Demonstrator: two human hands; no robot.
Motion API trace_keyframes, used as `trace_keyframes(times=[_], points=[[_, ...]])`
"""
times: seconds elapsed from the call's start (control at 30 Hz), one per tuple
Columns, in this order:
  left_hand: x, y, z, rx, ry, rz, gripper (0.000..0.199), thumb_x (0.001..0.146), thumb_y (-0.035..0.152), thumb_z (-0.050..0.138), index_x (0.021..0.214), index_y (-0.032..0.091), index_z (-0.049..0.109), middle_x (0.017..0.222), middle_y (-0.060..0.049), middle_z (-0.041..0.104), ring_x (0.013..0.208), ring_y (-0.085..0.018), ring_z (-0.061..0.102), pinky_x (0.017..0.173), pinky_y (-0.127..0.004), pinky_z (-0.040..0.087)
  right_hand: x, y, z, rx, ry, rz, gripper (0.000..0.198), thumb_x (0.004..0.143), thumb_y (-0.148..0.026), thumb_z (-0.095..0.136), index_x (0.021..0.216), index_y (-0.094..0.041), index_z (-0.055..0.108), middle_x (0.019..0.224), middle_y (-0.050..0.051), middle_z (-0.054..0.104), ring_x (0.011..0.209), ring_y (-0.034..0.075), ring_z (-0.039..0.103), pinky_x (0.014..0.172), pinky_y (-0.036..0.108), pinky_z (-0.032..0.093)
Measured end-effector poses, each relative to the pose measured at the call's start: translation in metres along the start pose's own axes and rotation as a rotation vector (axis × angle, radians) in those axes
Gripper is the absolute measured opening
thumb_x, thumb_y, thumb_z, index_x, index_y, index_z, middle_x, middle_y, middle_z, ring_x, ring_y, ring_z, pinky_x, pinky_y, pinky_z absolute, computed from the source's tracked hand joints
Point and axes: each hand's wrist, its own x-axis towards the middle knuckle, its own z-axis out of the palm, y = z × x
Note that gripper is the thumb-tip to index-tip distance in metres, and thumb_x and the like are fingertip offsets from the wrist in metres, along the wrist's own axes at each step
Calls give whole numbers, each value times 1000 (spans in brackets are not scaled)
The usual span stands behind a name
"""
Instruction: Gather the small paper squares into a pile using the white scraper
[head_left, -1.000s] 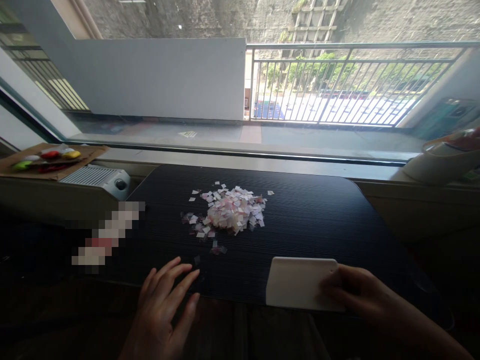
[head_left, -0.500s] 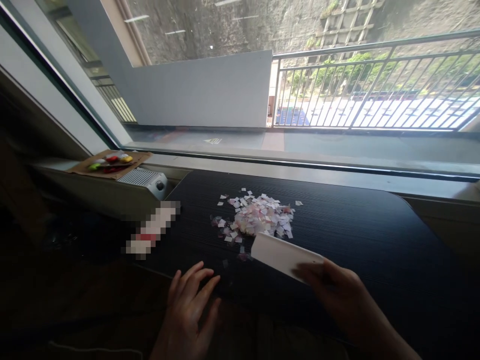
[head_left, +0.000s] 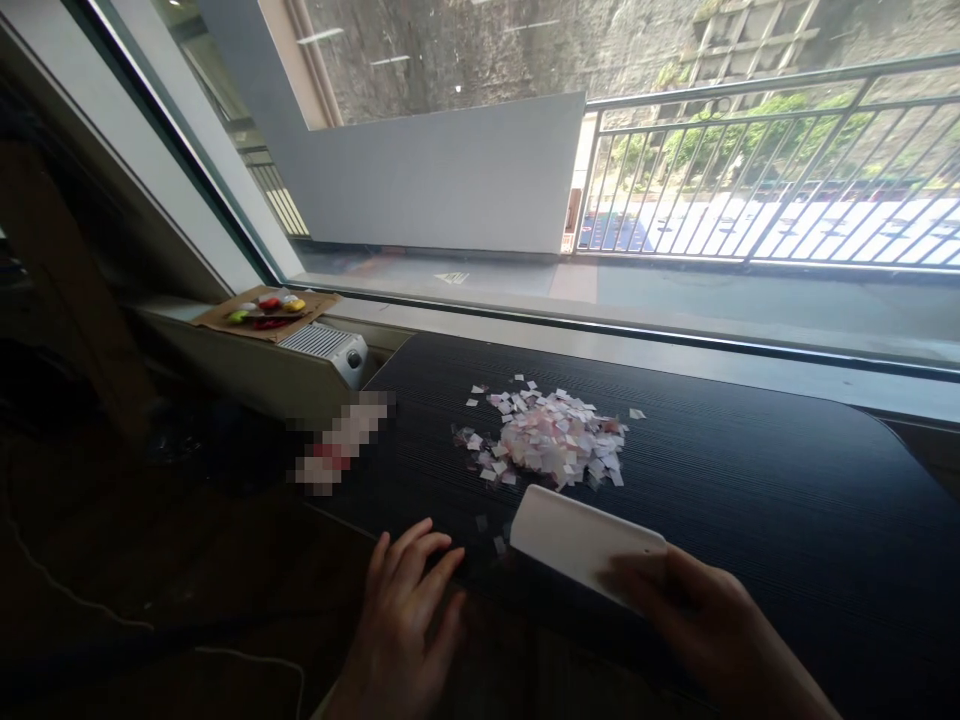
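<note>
A heap of small paper and clear film scraps [head_left: 559, 435] lies on the dark wood-grain table [head_left: 720, 480]. My right hand [head_left: 686, 600] is closed around the right end of a flat white plastic board [head_left: 577, 540]. This board has rounded corners and a tiny hole near the held end; it slants just in front of the heap. A few loose scraps [head_left: 499, 545] lie by its left end. My left hand [head_left: 412, 600] is at the near table edge, fingers spread and slightly bent, holding nothing. My right fingertips are partly in shadow.
A pixelated pale and red item [head_left: 345, 445] is at the table's left edge. Beyond it, cardboard [head_left: 214, 318] bearing colourful items lies near a white vented box [head_left: 326, 345]. A large window with its sill [head_left: 675, 365] borders the far side. Pale cords [head_left: 255, 655] run across the dark floor.
The view has swung left, so the scene sits further right. Relative to the table, the white board has come toward me and left, and several loose scraps have shifted with it.
</note>
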Motion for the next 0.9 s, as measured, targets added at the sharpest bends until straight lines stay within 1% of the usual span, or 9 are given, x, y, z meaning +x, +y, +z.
trace_keyframes(times=[0.17, 0.3, 0.43, 0.5, 0.53, 0.63, 0.77, 0.83, 0.9], points=[[0, 1, -2, 11, -16, -2, 29, 82, 21, 50, 110, 23, 61, 108, -8, 64, 112, -27, 54, 96, -54, 39, 17, -2, 12, 21, -15, -45, 26, 79, -39, 58, 86, -19, 73, 84, 4, 77, 75, 23, 70, 65, 26, 53], [-2, 0, -3, -3, -33, -27, 30, 82, 22, 51, 110, 24, 62, 109, -7, 64, 112, -27, 54, 99, -52, 37, 35, -7, 20, -18, -80, -71, 25, 81, -37, 58, 86, -17, 72, 80, 4, 76, 72, 21, 69, 62, 26, 51], [-5, 0, -4, -2, -36, -31, 31, 82, 21, 51, 111, 24, 61, 109, -8, 64, 112, -27, 54, 98, -52, 38, 32, -11, 20, -21, -176, -89, 24, 83, -35, 56, 81, -17, 72, 77, 3, 76, 68, 20, 68, 59, 25, 50], [-6, -1, -4, 0, -28, -52, 32, 82, 21, 50, 112, 24, 60, 111, -7, 64, 113, -26, 54, 100, -52, 36, 28, -8, 16, -9, -157, -77, 25, 81, -37, 56, 81, -18, 73, 77, 4, 76, 68, 21, 68, 59, 26, 51], [-4, -3, -5, 7, -19, -70, 32, 83, 21, 50, 114, 24, 60, 112, -7, 64, 114, -26, 54, 100, -52, 35, 26, -5, 13, 4, -123, -62, 26, 80, -38, 58, 81, -18, 73, 77, 4, 76, 69, 22, 68, 60, 26, 52], [8, -20, -8, 71, 41, -150, 34, 86, 24, 47, 119, 23, 55, 119, -9, 62, 117, -27, 51, 102, -55, 31, 26, 7, 7, 70, -66, 9, 29, 75, -42, 62, 85, -17, 74, 82, 7, 77, 73, 25, 70, 61, 29, 55], [36, -59, -14, 229, 112, -335, 38, 88, 30, 42, 123, 17, 51, 127, -16, 58, 122, -32, 47, 99, -62, 30, 30, 18, 4, 94, -103, 60, 34, 74, -46, 63, 88, -17, 74, 83, 7, 77, 74, 26, 70, 60, 28, 56], [47, -76, -15, 270, 61, -419, 41, 89, 31, 40, 126, 13, 48, 129, -18, 56, 124, -34, 45, 97, -66, 29, 30, 19, 5, 73, -104, 53, 34, 74, -47, 62, 87, -17, 74, 82, 7, 77, 72, 26, 70, 58, 28, 56], [52, -86, -16, 273, -5, -460, 41, 90, 30, 39, 126, 13, 48, 125, -17, 59, 123, -34, 45, 97, -68, 28, 28, 20, 7, 70, -89, 46, 34, 74, -47, 62, 85, -17, 75, 83, 7, 77, 73, 26, 70, 59, 28, 56]])
